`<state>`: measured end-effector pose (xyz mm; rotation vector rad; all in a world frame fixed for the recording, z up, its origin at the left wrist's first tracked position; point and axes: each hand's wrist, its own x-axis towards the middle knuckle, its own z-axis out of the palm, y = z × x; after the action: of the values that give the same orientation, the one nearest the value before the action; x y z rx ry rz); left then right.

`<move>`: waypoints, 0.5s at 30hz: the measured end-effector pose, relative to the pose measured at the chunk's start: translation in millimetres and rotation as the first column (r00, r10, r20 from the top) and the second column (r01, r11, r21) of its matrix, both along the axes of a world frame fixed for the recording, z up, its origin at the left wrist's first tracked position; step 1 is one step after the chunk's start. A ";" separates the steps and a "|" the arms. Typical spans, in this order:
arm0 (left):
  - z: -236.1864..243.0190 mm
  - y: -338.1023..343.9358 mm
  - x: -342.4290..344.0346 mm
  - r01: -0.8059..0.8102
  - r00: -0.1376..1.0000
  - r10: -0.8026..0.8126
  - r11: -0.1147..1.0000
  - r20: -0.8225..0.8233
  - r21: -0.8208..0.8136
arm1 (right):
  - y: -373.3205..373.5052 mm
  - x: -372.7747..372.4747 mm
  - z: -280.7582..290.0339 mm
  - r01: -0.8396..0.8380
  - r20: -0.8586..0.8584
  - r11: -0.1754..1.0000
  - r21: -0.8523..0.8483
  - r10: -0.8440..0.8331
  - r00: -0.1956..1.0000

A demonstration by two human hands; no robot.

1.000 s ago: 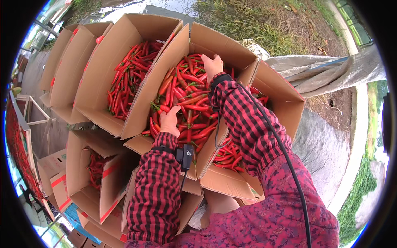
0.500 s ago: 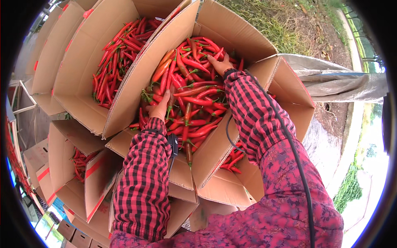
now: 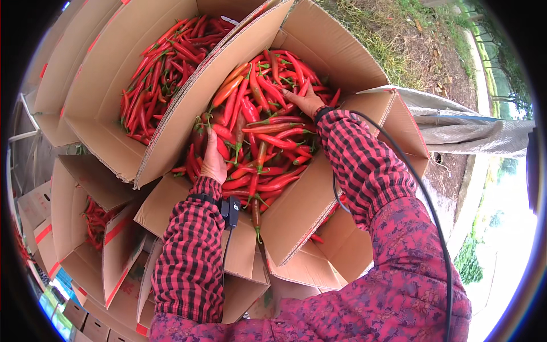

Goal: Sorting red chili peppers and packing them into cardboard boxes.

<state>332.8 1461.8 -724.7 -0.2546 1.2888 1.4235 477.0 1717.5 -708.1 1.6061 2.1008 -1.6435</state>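
Altogether, four cardboard boxes with red chillies show, plus further boxes at the left rim whose contents cannot be seen.

Item 1: centre box, flaps up, heaped with red chillies, too many to count, a few orange ones among them, green stems attached. Both hands are in this box.

Item 2: second box, upper left, just beside the first and touching its flap, also filled with chillies.

Item 3: lower-left box, partly hidden by its own flaps; some chillies visible inside.

Item 4: box under the right forearm, mostly covered by the centre box and the sleeve; a few chillies show at its edge.

Surroundings: grey sacking at right, dry grass above it. A black cable runs along the right sleeve.

Left hand: at the near-left edge of the heap, fingers curled down among the chillies, touching them; whether any is clasped cannot be told.

Right hand: lying flat on the far side of the heap, fingers spread loosely over the chillies, nothing pinched.
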 end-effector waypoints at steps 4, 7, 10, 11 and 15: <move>30.2 21.2 1.6 0.152 0.954 -0.190 0.974 -0.234 -0.170 | 0.0 5.3 -7.9 -0.025 0.016 0.998 0.062 0.024 1.000; 15.3 12.3 14.2 0.114 0.882 -0.163 0.984 -0.442 -0.135 | -8.1 7.0 -11.3 -0.104 -0.007 0.994 0.033 0.104 0.995; 24.9 13.8 28.9 0.113 0.872 -0.176 0.980 -0.456 -0.161 | -8.3 16.3 -18.0 -0.169 -0.071 0.979 -0.118 0.162 0.984; 22.1 12.3 27.3 0.115 0.872 -0.178 0.980 -0.455 -0.162 | -9.8 16.4 -18.2 -0.167 -0.071 0.979 -0.119 0.160 0.985; 2.8 7.9 8.3 0.073 0.994 -0.081 0.991 -0.073 -0.110 | -11.7 0.8 -7.3 -0.195 -0.151 0.933 -0.302 0.154 0.976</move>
<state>341.1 1469.7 -721.9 -0.2209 1.4263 1.3115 477.9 1705.8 -715.3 1.2136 1.8452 -1.9403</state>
